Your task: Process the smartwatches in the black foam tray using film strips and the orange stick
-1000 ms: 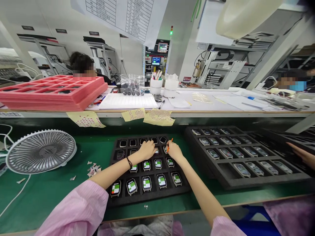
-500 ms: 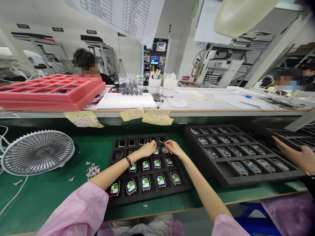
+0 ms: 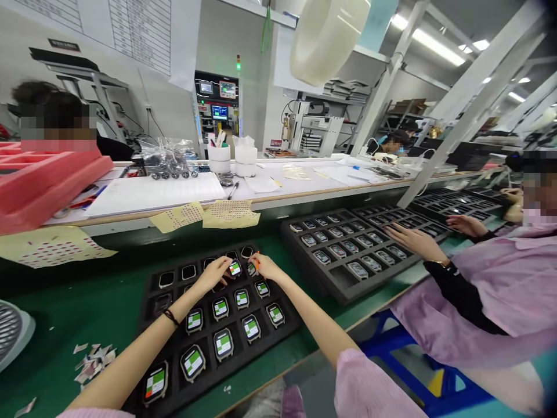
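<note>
A black foam tray point(image 3: 209, 364) in front of me holds rows of smartwatch bodies without straps, several with lit green-and-white screens. My left hand point(image 3: 215, 273) reaches over its back rows, fingers closed at the edge of a lit smartwatch point(image 3: 235, 268). Beside it, my right hand point(image 3: 266, 267) pinches a thin orange stick point(image 3: 257, 262), whose exact kind is unclear. That hand is at another smartwatch point(image 3: 251, 269) in the adjacent slot, partly covered by the fingers. Dark-screened watches, such as one smartwatch point(image 3: 166, 279), sit in the back row.
To the right, a second black foam tray point(image 3: 339, 297) holds more watches, with a co-worker's hand point(image 3: 413, 241) over nearby trays. Paper scraps point(image 3: 93, 364) and a fan point(image 3: 15, 334) are at left. A shelf edge point(image 3: 278, 203) runs behind, with a red foam tray point(image 3: 56, 180).
My view has turned to the right, bringing the co-worker on that side into sight. Both hands stay over the same back rows, the right still with the orange stick.
</note>
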`<state>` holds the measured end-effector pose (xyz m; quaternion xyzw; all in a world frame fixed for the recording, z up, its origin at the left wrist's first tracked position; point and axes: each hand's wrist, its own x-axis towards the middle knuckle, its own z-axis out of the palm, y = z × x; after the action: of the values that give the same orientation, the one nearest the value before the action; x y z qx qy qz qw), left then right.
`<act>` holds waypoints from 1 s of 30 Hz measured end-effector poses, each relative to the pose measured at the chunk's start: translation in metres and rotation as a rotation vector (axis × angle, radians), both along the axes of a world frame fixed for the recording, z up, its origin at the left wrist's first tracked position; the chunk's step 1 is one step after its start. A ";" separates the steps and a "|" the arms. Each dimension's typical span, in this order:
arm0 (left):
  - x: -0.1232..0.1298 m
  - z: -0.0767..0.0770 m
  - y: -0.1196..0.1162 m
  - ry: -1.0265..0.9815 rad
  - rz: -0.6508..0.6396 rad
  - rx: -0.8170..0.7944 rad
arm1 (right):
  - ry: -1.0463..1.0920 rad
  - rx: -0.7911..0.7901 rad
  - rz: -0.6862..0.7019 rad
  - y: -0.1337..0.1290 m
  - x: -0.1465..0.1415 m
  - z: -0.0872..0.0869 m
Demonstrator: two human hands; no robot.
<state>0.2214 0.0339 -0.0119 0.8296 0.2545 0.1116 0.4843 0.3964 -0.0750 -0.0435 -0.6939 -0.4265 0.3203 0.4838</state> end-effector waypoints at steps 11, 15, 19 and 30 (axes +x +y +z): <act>-0.055 0.017 -0.018 -0.192 0.234 -0.788 | 0.247 0.072 -0.085 -0.012 -0.007 0.007; -0.078 0.024 -0.032 -0.147 0.191 -0.756 | 0.459 0.142 -0.016 -0.013 -0.018 0.017; -0.097 0.031 -0.043 -0.120 0.166 -0.661 | 0.642 0.160 0.107 -0.002 -0.040 0.029; -0.105 0.017 -0.025 -0.289 0.264 -0.478 | 0.730 0.238 0.252 0.021 -0.083 0.058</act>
<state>0.1167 0.0089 0.0054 0.6273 0.3077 0.2273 0.6784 0.3135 -0.0539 0.0143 -0.4161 -0.3424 0.5509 0.6373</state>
